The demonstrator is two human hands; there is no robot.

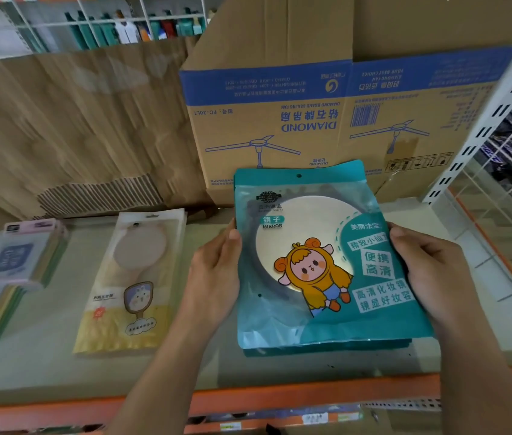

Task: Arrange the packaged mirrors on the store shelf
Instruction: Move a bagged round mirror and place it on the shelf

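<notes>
a teal mirror pack (320,262) sits between the left hand (217,271) and right hand (430,271), each pinching a side edge with its thumb on top. it lies directly over the matching stack (327,348) on the shelf (185,365), long axis pointing away from the person, hang hole at the far end.

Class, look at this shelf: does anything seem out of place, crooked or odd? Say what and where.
The cardboard box at the back stands upside down: its print is inverted. The teal mirror pack, held between left hand and right hand, lies slightly askew over its stack.
</notes>
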